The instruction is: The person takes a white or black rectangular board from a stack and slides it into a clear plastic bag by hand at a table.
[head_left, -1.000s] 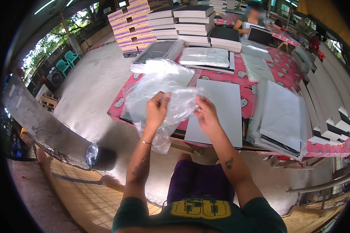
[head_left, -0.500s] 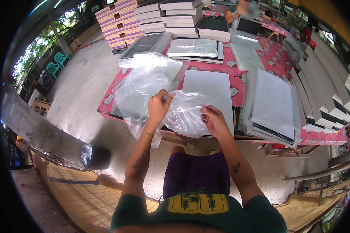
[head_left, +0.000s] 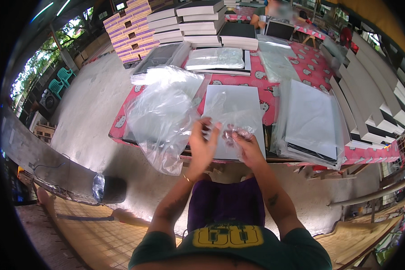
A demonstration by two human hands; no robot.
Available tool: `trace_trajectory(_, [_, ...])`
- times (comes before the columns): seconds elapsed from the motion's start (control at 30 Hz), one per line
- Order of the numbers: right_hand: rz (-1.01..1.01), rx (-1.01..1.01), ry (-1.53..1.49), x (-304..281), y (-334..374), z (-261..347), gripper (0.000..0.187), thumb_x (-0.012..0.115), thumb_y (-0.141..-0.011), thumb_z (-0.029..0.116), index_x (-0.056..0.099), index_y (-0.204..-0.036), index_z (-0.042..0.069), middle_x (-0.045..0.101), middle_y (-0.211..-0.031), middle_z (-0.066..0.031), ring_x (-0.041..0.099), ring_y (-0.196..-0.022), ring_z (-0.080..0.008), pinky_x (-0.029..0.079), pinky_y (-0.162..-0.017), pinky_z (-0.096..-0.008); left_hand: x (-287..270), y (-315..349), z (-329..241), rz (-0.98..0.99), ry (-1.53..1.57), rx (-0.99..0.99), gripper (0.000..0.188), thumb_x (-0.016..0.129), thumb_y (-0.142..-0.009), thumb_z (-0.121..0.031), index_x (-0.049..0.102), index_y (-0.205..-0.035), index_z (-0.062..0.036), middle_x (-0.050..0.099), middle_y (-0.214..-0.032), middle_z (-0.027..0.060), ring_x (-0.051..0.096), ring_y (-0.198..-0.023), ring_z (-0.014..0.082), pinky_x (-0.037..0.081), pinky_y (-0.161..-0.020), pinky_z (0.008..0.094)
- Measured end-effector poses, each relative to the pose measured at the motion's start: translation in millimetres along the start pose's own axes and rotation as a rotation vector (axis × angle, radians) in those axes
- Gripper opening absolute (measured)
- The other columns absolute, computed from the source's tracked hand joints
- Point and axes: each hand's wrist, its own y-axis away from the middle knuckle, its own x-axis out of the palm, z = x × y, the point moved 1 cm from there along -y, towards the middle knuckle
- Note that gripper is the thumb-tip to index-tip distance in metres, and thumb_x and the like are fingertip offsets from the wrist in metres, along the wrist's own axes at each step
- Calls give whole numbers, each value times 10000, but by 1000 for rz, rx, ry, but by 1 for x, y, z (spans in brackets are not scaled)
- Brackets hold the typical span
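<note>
My right hand (head_left: pixel 249 147) pinches a thin clear plastic bag (head_left: pixel 245 120). The bag is crumpled and spreads over a white sheet-topped rectangular board (head_left: pixel 229 101) on the table. Close beside it on the left is my left hand (head_left: pixel 203 144), slightly blurred, its thumb and fingers apart with nothing plainly held. Farther left, a heap of loose clear plastic bags (head_left: pixel 159 112) hangs over the table's front edge. To the right lies a white sheet over black boards (head_left: pixel 311 119), wrapped in clear plastic.
The pink patterned table (head_left: pixel 310 69) bears stacks of black-and-white boards (head_left: pixel 202 24) at the back and a leaning row of them (head_left: pixel 369 96) at the right. A plastic-wrapped pack (head_left: pixel 216 58) lies behind. A black bin (head_left: pixel 114 188) stands on the floor. Another person (head_left: pixel 259 20) is at the far table.
My left hand has moved right, away from the loose bags, and its grip on the plastic has loosened. The plastic at my right hand has shifted over the white-topped board.
</note>
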Motion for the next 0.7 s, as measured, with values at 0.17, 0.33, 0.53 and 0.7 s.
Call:
trace_trajectory(0.17, [-169, 50, 20, 6, 5, 4, 270, 609, -929, 188, 623, -1120, -2, 654, -1022, -59, 608, -943, -132, 495, -818, -296, 9, 12, 13, 286, 72, -117, 174, 679, -866, -148, 644, -959, -6, 610, -754, 60, 557, -627, 155, 446, -588, 301])
trace_trajectory(0.33, [-274, -58, 99, -9, 5, 17, 220, 622, -917, 156, 642, -1068, -3, 661, -949, -33, 612, -889, -99, 507, -745, -268, -18, 3, 16, 519, -312, 344, 233, 688, -865, -189, 641, -978, 9, 657, -829, 121, 627, -688, 204, 477, -633, 333])
trace_trajectory(0.53, [-176, -109, -92, 17, 10, -4, 105, 674, -885, 141, 647, -962, 75, 653, -891, -6, 595, -827, -101, 489, -786, -287, -2, 6, 5, 452, 19, -67, 187, 653, -893, -174, 633, -938, 6, 621, -731, 108, 566, -661, 141, 466, -603, 289])
trace_trajectory(0.7, [14, -198, -362, 9, 23, 14, 228, 618, -916, 113, 584, -1140, 93, 635, -1000, -23, 606, -981, -147, 471, -908, -361, -37, -12, 16, 19, -221, 39, 114, 617, -894, -97, 577, -867, 7, 574, -697, 189, 563, -590, 321, 451, -554, 361])
